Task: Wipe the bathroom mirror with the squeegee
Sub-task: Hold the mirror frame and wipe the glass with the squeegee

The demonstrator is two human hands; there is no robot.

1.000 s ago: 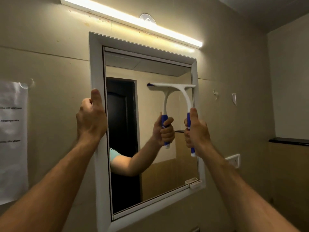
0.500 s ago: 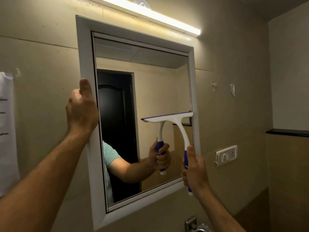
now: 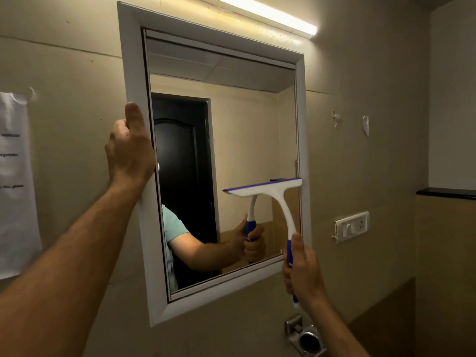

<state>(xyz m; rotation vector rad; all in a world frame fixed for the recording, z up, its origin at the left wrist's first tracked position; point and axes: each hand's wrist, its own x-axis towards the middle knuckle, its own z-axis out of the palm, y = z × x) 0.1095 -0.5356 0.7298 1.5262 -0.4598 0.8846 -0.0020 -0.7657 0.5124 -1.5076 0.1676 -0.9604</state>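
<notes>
**Gripping the squeegee low on the mirror glass**

Holding the white-framed rectangular wall mirror [image 3: 257, 130] by its left edge, the left hand [image 3: 130, 153] is closed around the white frame about halfway up, thumb pointing upward along the frame's front face and the fingers hidden behind it. The right hand [image 3: 302, 266] is wrapped tightly around the blue grip of the white-and-blue plastic squeegee [image 3: 270, 191], just in front of the mirror's lower right corner, with the thumb lying along the handle. The handle's blue end pokes out below the hand.

The squeegee's wide blade sits roughly level against the lower right part of the glass, its right tip touching or just overlapping the inner edge of the right frame. The curved white neck rises from the grip to the middle of the blade. Its reflection, with the reflected hand and a teal sleeve, shows just to the left in the glass, along with a dark door.

Above the mirror, a long lit tube light [image 3: 265, 15] runs along the beige wall. A white sheet of paper with printed lines [image 3: 15, 181] hangs on the wall to the left. To the right of the mirror are a white switch plate [image 3: 351, 226] and a dark ledge [image 3: 447, 193]. Below the right hand, a chrome wall holder [image 3: 305, 336] is fixed to the wall.
</notes>
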